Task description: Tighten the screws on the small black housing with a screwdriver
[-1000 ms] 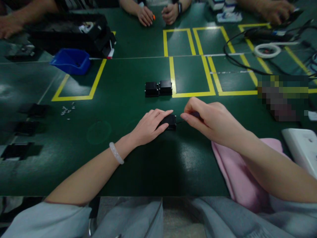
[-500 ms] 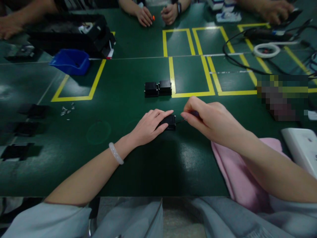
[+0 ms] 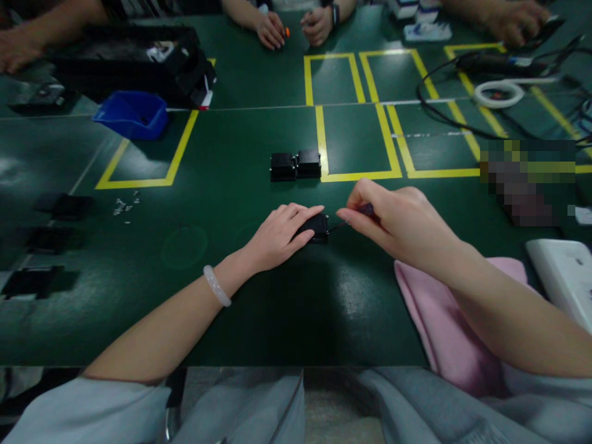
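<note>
My left hand (image 3: 282, 237) presses a small black box-shaped part (image 3: 318, 228) against the green table, its thumb and fingers around the part and covering its left side. In my right hand (image 3: 388, 213) is a screwdriver (image 3: 367, 210) with a dark handle, pinched between thumb and fingers. Its thin shaft points left and reaches the right end of the black part, near a small metal screw or pin. Just beyond my hands, two similar black box-shaped parts (image 3: 282, 166) sit side by side.
Small screws (image 3: 123, 206) lie scattered at left, near several black parts (image 3: 31, 282). A blue scoop-like bin (image 3: 132, 115) stands before a black crate (image 3: 124, 68). A pink cloth (image 3: 444, 314) and a white device (image 3: 564, 271) are at right. Co-workers' hands (image 3: 271, 31) rest across the table.
My right hand has turned slightly around the screwdriver, so more of the handle shows. My left hand and the black part stay in place.
</note>
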`<state>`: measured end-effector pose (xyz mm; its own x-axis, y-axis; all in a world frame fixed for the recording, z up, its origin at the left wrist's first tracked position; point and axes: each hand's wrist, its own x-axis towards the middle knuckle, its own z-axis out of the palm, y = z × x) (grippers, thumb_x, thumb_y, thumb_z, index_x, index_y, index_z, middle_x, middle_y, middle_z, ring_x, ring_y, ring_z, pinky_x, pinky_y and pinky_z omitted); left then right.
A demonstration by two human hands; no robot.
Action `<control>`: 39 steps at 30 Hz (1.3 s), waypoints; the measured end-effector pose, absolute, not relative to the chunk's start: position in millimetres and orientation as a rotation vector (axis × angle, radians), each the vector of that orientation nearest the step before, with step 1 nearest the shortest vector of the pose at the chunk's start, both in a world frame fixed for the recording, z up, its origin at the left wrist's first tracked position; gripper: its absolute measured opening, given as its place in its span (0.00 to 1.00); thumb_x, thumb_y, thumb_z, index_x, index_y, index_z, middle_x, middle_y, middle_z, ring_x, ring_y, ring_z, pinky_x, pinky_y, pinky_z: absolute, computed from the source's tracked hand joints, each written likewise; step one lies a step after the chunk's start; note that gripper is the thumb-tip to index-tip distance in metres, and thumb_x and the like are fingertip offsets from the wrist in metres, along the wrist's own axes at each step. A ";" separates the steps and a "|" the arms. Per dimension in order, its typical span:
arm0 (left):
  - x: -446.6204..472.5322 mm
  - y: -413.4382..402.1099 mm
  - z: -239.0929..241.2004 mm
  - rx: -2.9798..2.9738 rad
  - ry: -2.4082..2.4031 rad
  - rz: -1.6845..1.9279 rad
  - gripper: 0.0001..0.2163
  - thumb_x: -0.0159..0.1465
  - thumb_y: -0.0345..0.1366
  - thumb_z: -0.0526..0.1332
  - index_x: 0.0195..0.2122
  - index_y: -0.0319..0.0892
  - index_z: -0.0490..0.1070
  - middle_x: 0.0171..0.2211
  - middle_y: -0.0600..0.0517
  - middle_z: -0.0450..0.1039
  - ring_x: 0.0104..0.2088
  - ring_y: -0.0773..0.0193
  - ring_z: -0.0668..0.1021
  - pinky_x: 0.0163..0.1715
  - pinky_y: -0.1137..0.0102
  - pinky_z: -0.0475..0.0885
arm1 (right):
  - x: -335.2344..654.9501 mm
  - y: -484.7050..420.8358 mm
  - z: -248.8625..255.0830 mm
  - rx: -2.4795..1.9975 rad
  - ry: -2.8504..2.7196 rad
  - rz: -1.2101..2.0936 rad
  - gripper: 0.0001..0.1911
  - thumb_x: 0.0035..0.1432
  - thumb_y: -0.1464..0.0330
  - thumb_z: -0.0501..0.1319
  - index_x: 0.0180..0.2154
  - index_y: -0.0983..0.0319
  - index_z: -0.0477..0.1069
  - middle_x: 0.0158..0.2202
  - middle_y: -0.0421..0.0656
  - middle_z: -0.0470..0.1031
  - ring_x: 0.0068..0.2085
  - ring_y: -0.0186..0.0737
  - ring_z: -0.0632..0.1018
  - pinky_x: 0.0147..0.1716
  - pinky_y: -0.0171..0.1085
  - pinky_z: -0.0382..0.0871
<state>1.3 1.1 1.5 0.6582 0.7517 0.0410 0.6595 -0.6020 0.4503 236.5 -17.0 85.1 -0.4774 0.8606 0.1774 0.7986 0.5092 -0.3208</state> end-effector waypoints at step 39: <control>1.2 1.5 2.1 2.475 1.113 0.310 0.24 0.74 0.46 0.44 0.68 0.46 0.54 0.55 0.46 0.65 0.50 0.55 0.69 0.51 0.60 0.64 | 236.0 -19.9 85.5 -1.303 -2.469 0.282 0.10 0.66 0.61 0.52 0.36 0.60 0.64 0.22 0.35 0.65 0.22 0.30 0.66 0.24 0.33 0.51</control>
<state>1.2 1.5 2.1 0.6568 0.7533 0.0351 0.6628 -0.5988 0.4496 236.0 -19.9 85.5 -0.5250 0.8275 0.1989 0.7612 0.5611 -0.3251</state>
